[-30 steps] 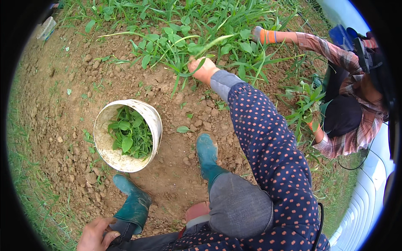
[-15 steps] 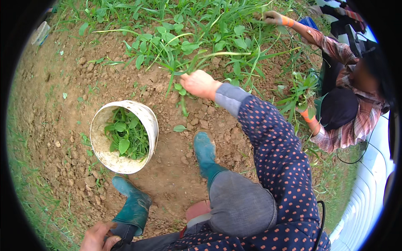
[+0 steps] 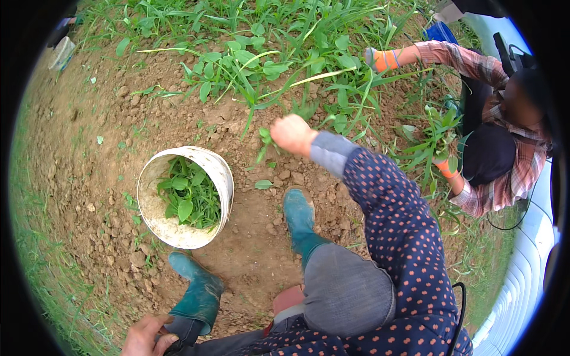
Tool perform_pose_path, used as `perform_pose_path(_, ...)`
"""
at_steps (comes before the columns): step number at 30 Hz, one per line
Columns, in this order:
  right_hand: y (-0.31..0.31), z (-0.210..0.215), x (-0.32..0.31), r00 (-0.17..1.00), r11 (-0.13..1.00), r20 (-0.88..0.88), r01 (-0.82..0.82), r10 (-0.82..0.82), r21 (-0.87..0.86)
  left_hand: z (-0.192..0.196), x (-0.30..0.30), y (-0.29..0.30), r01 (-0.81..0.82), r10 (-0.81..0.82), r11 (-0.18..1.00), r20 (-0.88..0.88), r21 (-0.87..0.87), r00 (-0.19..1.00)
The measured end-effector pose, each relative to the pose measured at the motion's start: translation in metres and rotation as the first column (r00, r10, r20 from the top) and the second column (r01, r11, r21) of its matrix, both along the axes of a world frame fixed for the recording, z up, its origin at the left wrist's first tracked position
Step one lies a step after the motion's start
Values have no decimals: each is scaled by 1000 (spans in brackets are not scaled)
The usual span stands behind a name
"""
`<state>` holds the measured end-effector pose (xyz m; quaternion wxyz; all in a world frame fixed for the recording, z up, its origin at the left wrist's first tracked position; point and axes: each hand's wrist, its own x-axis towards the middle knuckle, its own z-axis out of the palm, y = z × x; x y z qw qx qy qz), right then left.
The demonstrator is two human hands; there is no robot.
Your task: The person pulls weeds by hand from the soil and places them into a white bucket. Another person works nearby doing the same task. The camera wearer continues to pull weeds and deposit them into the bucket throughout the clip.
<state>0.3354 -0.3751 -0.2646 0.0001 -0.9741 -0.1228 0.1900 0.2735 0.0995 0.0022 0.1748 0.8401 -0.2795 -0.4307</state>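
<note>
My right hand [image 3: 293, 135] is closed just above the bare soil at the front edge of the green plants [image 3: 249, 59]. Leafy green stems [image 3: 265, 137] stick out on its left side, and blurred green blades show above its knuckles. A single loose leaf [image 3: 263, 184] lies on the ground below. To the left, a dirty white bucket [image 3: 224, 178] tilts toward me, partly filled with picked green leaves [image 3: 189, 193]. My left hand [image 3: 148, 335] rests by my left leg at the lower edge, thumb apart from the fingers, holding nothing I can see.
My green rubber boots [image 3: 298, 207] stand on either side below the bucket. At the right, a person in a plaid shirt [image 3: 525, 166] reaches into the plants and holds a leafy bunch [image 3: 436, 133]. A blue container [image 3: 440, 32] stands behind; another pale bucket [image 3: 62, 53] sits far left.
My right hand has moved slightly right and down, away from the plants, with greenery in it. The other person's upper hand has moved down and left. My left hand stays by my leg.
</note>
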Motion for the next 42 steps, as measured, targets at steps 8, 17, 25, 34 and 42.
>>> perform_pose_path(8,-7,4,-27,996,981,45,72,-81,178,3,0,-2,55,-56,998,23,9,998)
perform_pose_path(17,1,-16,49,897,929,258,316,-359,195,-1,-1,-8,-63,65,998,-72,17,995)
perform_pose_path(25,3,-44,60,864,896,262,370,-429,247,-1,2,-9,-74,77,997,-76,37,994)
perform_pose_path(34,5,-4,5,911,929,235,285,-339,236,1,0,-3,-44,45,999,-22,19,999)
perform_pose_path(42,114,81,-37,798,644,463,-126,-385,754,4,0,-6,-62,66,996,-79,58,995)
